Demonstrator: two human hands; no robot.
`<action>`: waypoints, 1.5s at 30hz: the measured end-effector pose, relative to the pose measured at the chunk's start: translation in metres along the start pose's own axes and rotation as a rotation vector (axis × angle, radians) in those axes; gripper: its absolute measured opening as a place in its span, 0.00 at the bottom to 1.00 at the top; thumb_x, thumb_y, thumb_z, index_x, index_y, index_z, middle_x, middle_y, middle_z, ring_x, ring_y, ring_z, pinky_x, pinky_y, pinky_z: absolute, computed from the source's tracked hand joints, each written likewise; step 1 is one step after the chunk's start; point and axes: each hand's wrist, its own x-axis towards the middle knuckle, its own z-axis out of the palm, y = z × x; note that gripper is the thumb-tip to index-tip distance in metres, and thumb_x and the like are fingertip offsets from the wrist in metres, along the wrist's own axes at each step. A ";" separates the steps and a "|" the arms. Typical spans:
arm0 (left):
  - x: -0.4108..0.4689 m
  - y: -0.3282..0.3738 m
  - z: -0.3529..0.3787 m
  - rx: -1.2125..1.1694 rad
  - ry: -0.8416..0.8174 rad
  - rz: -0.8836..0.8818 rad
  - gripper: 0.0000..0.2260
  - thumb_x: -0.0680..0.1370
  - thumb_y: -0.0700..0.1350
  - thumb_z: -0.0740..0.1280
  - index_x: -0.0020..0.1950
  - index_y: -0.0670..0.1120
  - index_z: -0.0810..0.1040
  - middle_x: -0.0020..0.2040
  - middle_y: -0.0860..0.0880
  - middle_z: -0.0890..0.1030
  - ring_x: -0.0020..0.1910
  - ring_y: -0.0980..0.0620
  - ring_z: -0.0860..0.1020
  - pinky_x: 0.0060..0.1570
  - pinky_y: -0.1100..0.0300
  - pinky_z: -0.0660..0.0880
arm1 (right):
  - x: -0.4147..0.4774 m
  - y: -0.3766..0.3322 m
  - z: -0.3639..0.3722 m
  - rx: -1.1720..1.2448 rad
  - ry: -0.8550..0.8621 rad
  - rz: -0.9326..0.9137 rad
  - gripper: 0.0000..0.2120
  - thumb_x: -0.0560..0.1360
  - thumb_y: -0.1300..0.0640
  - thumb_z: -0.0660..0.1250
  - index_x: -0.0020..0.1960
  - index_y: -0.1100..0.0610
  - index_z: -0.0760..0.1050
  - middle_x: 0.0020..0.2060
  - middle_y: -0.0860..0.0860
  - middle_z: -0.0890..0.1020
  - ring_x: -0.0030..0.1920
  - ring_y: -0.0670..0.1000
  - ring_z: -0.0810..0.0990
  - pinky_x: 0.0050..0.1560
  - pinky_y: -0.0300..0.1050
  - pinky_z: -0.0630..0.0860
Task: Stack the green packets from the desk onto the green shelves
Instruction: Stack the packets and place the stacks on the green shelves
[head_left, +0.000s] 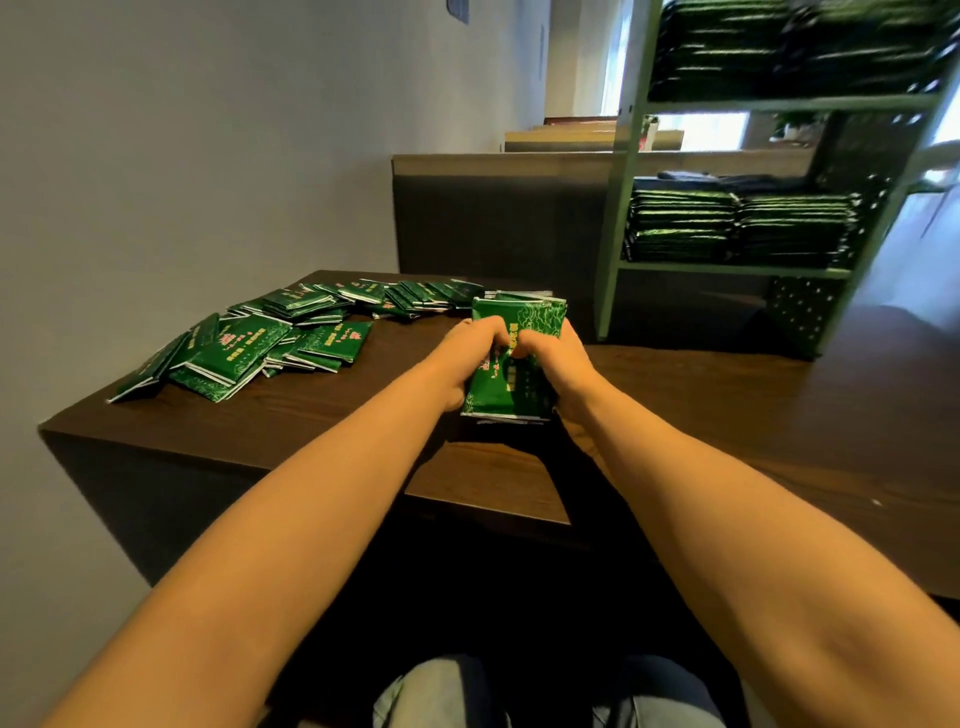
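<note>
Pale trouser knees (441, 691) are showing at the very bottom, and both bare forearms are lying stretched forward over the near edge of the dark wooden desk (727, 415). To the left, a loose heap of green packets (249, 348) is sprawling across the desk's far left corner, overlapping and fanning toward the grey wall (182, 156). Behind the desk a dark partition (493, 218) is standing, and to the right of it the green shelves (623, 208) are rising, a lower level carrying neat stacked packets (737, 228) and an upper level packed with more, blurred. Nothing is sitting between the hands and the shelves except bare desk.

Centre stage now: the left hand (465, 358) and right hand (558, 364) are both clamping a bundle of packets (511, 387), fingers curled over its top face and meeting in the middle, one hand on each long side. That bundle is sitting squarely between the two palms, just past the desk's near edge, right of the heap; whether it is touching the wood I cannot tell. Its long axis is running near to far, printed face turned up, far end poking out beyond the knuckles.
</note>
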 end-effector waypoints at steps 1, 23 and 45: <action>0.001 -0.001 0.006 -0.041 0.005 0.004 0.17 0.62 0.45 0.66 0.50 0.44 0.70 0.45 0.42 0.72 0.43 0.45 0.74 0.46 0.48 0.73 | -0.002 -0.001 -0.003 -0.048 0.000 -0.012 0.28 0.63 0.62 0.69 0.63 0.58 0.73 0.54 0.55 0.83 0.55 0.52 0.83 0.52 0.49 0.81; -0.001 -0.029 0.025 -0.095 0.077 0.248 0.38 0.68 0.46 0.67 0.77 0.55 0.59 0.64 0.47 0.76 0.61 0.47 0.77 0.60 0.48 0.75 | -0.002 0.022 -0.013 -0.217 -0.105 -0.017 0.47 0.56 0.67 0.64 0.75 0.53 0.64 0.65 0.54 0.78 0.66 0.54 0.78 0.64 0.56 0.78; 0.011 0.000 0.013 -0.017 0.311 -0.023 0.62 0.52 0.88 0.51 0.72 0.46 0.71 0.61 0.44 0.79 0.59 0.43 0.78 0.62 0.43 0.73 | -0.011 -0.002 -0.002 -0.240 -0.223 -0.003 0.22 0.57 0.57 0.67 0.51 0.61 0.74 0.44 0.56 0.79 0.48 0.54 0.80 0.50 0.50 0.76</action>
